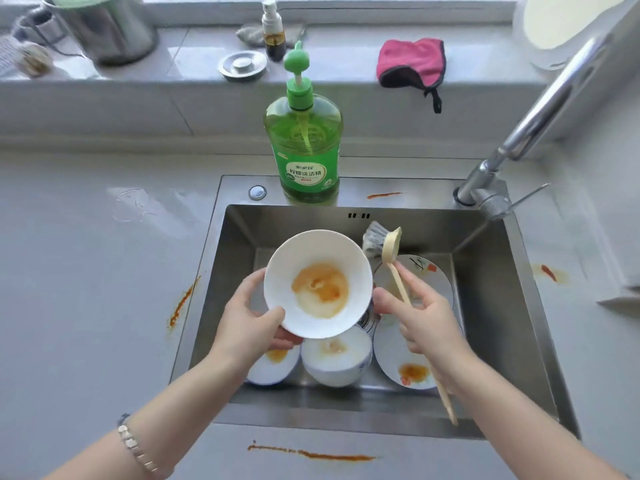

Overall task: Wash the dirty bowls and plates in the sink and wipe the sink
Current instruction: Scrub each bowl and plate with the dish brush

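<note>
Head | left hand (250,322) grips bowl (318,284) | right hand (420,315) grips brush (388,251)

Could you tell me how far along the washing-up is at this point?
Nothing looks washed yet. The left hand holds a stained bowl over the sink while the right hand grips the brush. Left to do: a second bowl, a stained plate, the orange smears.

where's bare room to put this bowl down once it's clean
Best: the counter left of the sink, beyond the orange streak. The sink floor is crowded with bowls and plates; the back rim holds the soap bottle.
</note>
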A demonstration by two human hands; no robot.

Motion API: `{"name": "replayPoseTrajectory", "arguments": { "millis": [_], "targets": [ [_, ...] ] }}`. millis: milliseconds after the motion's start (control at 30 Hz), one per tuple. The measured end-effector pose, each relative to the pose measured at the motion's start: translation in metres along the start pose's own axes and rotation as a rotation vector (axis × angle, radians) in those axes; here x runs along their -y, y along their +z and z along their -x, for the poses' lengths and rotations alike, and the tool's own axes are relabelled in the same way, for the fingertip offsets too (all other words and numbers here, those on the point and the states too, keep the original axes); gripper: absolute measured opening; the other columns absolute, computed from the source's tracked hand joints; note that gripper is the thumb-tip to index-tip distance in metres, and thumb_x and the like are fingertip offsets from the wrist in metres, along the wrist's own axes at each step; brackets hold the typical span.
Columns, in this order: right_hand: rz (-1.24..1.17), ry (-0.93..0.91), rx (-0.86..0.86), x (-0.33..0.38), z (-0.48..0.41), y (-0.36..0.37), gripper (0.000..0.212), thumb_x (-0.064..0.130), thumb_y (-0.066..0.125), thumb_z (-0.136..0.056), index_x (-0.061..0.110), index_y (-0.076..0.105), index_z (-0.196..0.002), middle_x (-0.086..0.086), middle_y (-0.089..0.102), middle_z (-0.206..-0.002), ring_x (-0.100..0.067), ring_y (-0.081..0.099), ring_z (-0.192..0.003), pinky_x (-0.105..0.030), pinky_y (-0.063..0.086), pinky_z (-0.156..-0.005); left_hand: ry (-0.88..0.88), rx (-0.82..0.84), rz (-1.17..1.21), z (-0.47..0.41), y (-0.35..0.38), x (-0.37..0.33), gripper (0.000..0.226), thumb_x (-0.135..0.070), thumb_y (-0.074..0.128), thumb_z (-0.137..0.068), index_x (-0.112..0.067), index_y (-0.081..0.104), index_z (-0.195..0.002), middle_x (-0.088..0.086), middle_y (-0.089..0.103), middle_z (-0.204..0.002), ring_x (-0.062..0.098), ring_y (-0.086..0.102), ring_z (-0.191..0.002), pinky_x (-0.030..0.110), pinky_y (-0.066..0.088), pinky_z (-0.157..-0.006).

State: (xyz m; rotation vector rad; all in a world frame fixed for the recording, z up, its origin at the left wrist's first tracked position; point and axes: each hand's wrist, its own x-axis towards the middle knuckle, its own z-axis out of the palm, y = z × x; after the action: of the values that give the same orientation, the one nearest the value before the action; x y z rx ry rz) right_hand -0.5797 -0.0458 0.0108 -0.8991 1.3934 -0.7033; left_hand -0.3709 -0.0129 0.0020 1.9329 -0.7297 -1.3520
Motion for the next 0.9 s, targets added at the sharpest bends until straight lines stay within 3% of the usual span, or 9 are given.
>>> {"name": "replayPoseTrajectory", "arguments": {
  "millis": [133,300,367,433,567,667,767,833,900],
  "targets": [
    [-0.033,0.048,0.045,0.002,0.019,-0.025,0.055,0.018,0.070,-0.081,0.053,0.048,-0.117,-0.009,0.053,-0.064,-0.007,0.023,-0.040,-0.022,0.019,-0.039,0.036,0.144,-0.080,0.038,0.017,-0.018,0.061,0.007,0.044,-0.082,-0.041,0.041,-0.121,0.019,0.070,-0.065,0.031,0.070,-0.059,0.030,0.057,-0.052],
    [0.005,0.097,-0.054,-0.008,0.039,-0.058,0.064,0.004,0.059,-0.082,0.046,0.047,-0.129,0.000,0.033,-0.055,-0.011,0.023,-0.043,-0.020,0.023,-0.037,0.097,0.256,-0.010,0.056,0.042,-0.015,0.055,-0.002,0.051,-0.089,-0.042,0.042,-0.126,0.008,0.065,-0.055,0.022,0.066,-0.054,0.031,0.058,-0.056],
    [-0.024,0.100,-0.072,-0.008,0.045,-0.066,0.065,0.003,0.059,-0.082,0.046,0.048,-0.129,-0.004,0.036,-0.059,-0.012,0.021,-0.045,-0.019,0.022,-0.036,0.069,0.298,0.055,0.060,0.051,-0.007,0.048,-0.018,0.059,-0.090,-0.043,0.042,-0.128,0.000,0.068,-0.063,0.014,0.068,-0.063,0.032,0.058,-0.066],
    [-0.059,0.105,-0.068,-0.006,0.050,-0.070,0.064,0.002,0.059,-0.082,0.045,0.050,-0.128,-0.007,0.039,-0.068,-0.011,0.021,-0.045,-0.018,0.022,-0.035,0.019,0.391,0.181,0.065,0.060,0.002,0.054,-0.038,0.067,-0.079,-0.049,0.044,-0.127,-0.008,0.072,-0.089,0.015,0.070,-0.086,0.038,0.058,-0.077],
    [-0.033,0.090,-0.015,-0.002,0.056,-0.068,0.057,0.015,0.064,-0.084,0.046,0.048,-0.129,-0.003,0.055,-0.062,-0.007,0.025,-0.039,-0.015,0.025,-0.034,0.064,0.362,0.431,0.070,0.072,0.014,0.062,-0.048,0.064,-0.059,-0.048,0.050,-0.120,-0.010,0.067,-0.110,0.021,0.067,-0.100,0.045,0.056,-0.079],
    [0.174,-0.089,-0.109,0.008,0.058,-0.076,0.041,0.029,0.055,-0.090,0.043,0.049,-0.129,0.006,0.064,-0.065,-0.003,0.042,-0.038,-0.007,0.032,-0.039,0.118,0.290,0.435,0.069,0.068,0.017,0.071,-0.049,0.061,-0.056,-0.047,0.046,-0.126,-0.013,0.066,-0.109,0.014,0.067,-0.098,0.038,0.057,-0.074],
    [0.454,-0.275,-0.066,0.024,0.068,-0.086,0.038,0.023,0.047,-0.095,0.049,0.050,-0.122,0.027,0.060,-0.062,0.011,0.056,-0.068,-0.001,0.042,-0.069,0.177,0.232,0.379,0.066,0.059,0.016,0.074,-0.042,0.062,-0.062,-0.047,0.039,-0.132,-0.022,0.068,-0.096,0.007,0.068,-0.090,0.030,0.057,-0.065],
    [0.783,-0.286,0.113,0.031,0.073,-0.080,0.038,0.028,0.045,-0.096,0.057,0.047,-0.120,0.021,0.069,-0.086,-0.001,0.062,-0.091,-0.015,0.049,-0.081,0.207,0.215,0.339,0.067,0.055,0.015,0.067,-0.037,0.056,-0.069,-0.049,0.034,-0.130,-0.029,0.066,-0.083,0.001,0.067,-0.085,0.028,0.056,-0.062],
    [1.203,-0.253,0.202,0.031,0.069,-0.067,0.037,0.035,0.036,-0.098,0.059,0.040,-0.126,0.010,0.066,-0.101,-0.013,0.059,-0.096,-0.028,0.049,-0.077,0.224,0.227,0.317,0.069,0.052,0.014,0.069,-0.045,0.057,-0.065,-0.053,0.033,-0.128,-0.030,0.065,-0.083,0.001,0.067,-0.086,0.031,0.056,-0.060]
  ]
}}
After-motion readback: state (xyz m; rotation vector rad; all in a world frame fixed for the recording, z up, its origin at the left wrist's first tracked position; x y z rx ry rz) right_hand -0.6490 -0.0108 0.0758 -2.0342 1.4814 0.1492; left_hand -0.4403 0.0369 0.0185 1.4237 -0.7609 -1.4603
